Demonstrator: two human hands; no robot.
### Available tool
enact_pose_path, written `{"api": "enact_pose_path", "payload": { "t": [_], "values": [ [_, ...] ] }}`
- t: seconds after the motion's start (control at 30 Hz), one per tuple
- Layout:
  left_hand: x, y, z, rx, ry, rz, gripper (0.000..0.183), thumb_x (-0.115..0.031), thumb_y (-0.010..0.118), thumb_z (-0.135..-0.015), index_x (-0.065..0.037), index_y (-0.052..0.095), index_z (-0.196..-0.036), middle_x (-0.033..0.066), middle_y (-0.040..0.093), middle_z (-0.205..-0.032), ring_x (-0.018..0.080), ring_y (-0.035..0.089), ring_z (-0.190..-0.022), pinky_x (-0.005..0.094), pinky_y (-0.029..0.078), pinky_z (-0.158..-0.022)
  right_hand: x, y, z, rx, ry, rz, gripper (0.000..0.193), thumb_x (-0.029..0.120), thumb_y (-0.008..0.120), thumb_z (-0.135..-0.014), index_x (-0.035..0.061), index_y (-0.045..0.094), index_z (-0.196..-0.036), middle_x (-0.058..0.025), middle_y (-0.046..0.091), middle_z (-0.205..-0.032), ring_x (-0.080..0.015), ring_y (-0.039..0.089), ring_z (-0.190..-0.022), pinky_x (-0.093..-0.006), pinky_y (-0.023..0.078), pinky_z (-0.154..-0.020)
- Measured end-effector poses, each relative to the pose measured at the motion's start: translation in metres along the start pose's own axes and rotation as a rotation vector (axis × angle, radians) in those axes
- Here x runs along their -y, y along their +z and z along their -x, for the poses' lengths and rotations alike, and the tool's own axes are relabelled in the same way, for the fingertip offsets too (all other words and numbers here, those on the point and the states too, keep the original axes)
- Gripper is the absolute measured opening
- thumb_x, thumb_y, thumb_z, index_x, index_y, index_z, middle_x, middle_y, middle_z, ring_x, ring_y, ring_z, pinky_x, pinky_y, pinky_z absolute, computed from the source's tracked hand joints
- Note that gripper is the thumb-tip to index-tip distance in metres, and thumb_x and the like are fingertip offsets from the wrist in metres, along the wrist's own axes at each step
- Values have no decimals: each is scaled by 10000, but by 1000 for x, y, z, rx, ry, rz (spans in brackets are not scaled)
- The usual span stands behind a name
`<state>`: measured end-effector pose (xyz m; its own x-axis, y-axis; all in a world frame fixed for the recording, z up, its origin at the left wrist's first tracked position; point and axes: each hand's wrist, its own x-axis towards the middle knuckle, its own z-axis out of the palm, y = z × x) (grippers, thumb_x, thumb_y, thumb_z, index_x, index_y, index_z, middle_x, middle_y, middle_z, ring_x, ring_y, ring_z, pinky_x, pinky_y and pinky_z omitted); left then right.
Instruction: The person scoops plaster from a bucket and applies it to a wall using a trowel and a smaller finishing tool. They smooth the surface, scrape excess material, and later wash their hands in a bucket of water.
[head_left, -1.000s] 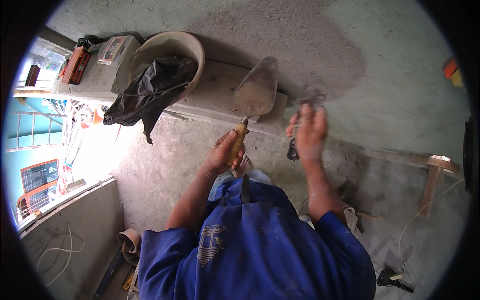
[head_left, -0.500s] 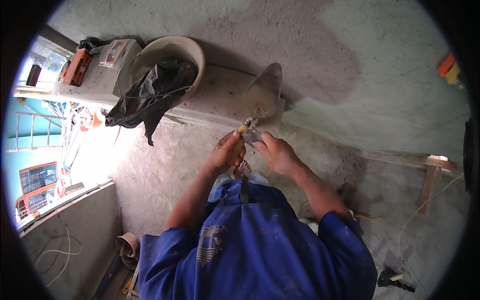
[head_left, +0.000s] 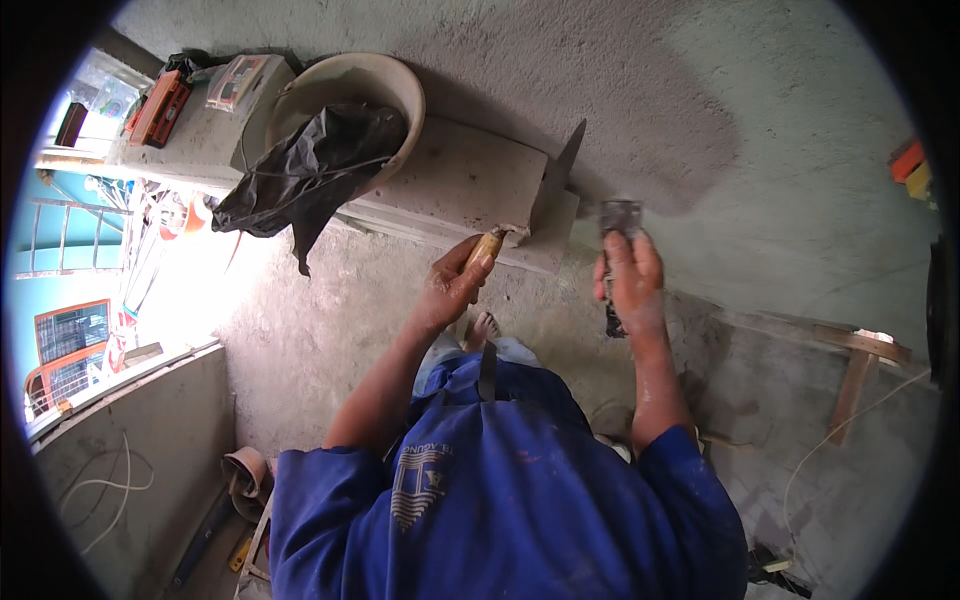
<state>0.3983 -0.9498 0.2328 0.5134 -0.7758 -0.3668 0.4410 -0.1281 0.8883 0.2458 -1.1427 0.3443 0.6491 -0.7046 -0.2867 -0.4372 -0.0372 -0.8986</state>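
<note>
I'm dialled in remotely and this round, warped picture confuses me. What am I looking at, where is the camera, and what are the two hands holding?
There is no machine here: a person works with bare hands, and the camera sits on their head looking down, so its fisheye lens bends straight edges. The blue shirt at the bottom is the person's own.

The left hand grips the wooden handle of a trowel, whose flat blade stands on edge against the grey plastered wall. The right hand holds a small dark flat tool against that wall; what kind it is I cannot tell.

Left of the trowel lies a concrete ledge carrying a pale bucket with a black plastic bag draped over it, and some orange items further left.
</note>
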Motion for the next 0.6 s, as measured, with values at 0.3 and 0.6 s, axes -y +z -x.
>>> {"api": "enact_pose_path", "payload": {
  "t": [0.3, 0.6],
  "values": [
    [-3, 5, -1, -67, 291, -125, 568, -312, 736, -922, -19, 551, -1372, 58, 630, -1104, 127, 560, -992, 287, 475, -894, 1, -5, 19, -87, 17, -462, 181, 231, 493, -1047, 51, 501, -1039, -77, 605, -786, -133, 576, -578, -285, 495, -537],
    [10, 1, -1, -139, 258, -261, 534, -197, 745, -898, -14, 478, -1323, 102, 609, -1138, 173, 577, -1017, 325, 485, -902, -8, 19, 22, 91, -199, 202, 127, 137, 504, -1024, 20, 481, -1066, -172, 624, -765, -258, 648, -619, -357, 486, -549]
  ]
}}
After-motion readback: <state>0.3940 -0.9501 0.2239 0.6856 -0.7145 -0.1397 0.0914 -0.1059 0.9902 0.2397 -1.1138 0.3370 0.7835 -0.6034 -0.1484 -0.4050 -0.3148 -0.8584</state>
